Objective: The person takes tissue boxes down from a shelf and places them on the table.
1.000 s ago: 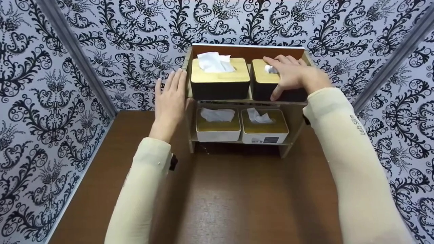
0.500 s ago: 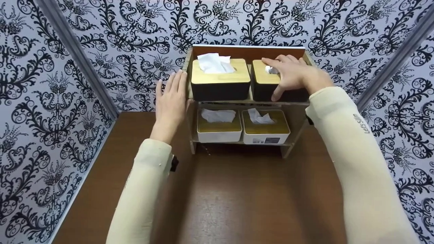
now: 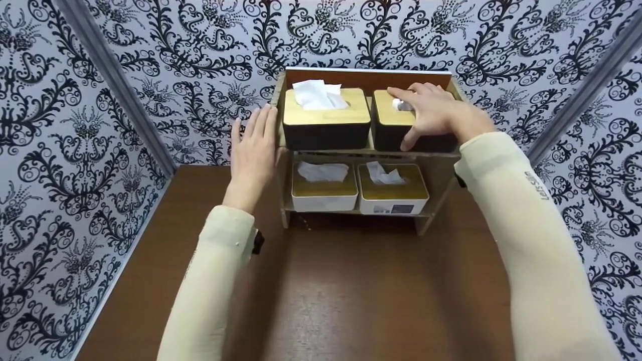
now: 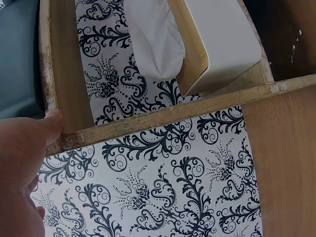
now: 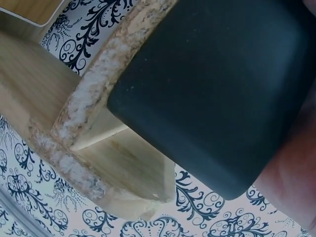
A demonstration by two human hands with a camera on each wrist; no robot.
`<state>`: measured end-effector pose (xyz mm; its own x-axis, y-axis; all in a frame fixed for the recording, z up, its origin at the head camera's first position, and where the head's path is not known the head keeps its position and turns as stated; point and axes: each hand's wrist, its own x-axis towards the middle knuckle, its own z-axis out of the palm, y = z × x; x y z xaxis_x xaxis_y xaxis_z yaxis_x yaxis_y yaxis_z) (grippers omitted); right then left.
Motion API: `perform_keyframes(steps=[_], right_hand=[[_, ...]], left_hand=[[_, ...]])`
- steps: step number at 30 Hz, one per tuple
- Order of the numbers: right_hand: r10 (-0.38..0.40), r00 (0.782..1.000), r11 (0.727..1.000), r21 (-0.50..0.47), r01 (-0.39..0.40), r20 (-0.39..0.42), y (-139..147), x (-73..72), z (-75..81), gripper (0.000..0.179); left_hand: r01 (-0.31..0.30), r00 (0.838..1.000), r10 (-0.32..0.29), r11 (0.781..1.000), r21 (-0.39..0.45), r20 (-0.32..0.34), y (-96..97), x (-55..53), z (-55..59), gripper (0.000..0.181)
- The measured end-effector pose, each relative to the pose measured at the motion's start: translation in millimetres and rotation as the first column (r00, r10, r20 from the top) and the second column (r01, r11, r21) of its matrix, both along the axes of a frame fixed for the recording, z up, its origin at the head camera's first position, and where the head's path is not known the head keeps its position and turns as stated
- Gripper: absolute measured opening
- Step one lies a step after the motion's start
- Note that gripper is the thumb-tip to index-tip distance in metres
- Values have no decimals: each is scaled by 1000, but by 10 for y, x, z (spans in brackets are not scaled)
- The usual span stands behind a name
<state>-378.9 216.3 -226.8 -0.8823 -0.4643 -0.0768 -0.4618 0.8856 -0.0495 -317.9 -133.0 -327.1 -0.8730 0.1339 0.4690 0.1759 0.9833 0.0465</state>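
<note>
In the head view, my right hand (image 3: 435,111) holds a tissue box (image 3: 393,118) with black sides and a light wooden lid, at the right of the upper shelf. Its thumb lies on the front face; its fingers spread over the lid, covering much of it. The right wrist view shows that dark box (image 5: 212,94) close up at the shelf's edge. My left hand (image 3: 253,145) rests along the left side of the small wooden shelf (image 3: 283,215), fingers straight. In the left wrist view, its thumb touches the shelf's front edge (image 4: 148,118).
Another black tissue box (image 3: 326,135) stands at the upper left, tissue sticking out. Below it are two white ones, left (image 3: 324,202) and right (image 3: 371,206), with wooden lids. The shelf stands on a brown table (image 3: 346,291) against patterned walls (image 3: 200,40).
The view shifts very slightly. Both hands and all the tissue boxes keep their places on the shelf.
</note>
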Motion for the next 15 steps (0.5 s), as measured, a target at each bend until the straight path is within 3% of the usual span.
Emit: perform_keyframes(steps=[15], right_hand=[[-34,996,999,-15,35,82,-9,40,69,121]], left_hand=[[-5,999,5,1000,1,-33,-3,-3,-19,79]])
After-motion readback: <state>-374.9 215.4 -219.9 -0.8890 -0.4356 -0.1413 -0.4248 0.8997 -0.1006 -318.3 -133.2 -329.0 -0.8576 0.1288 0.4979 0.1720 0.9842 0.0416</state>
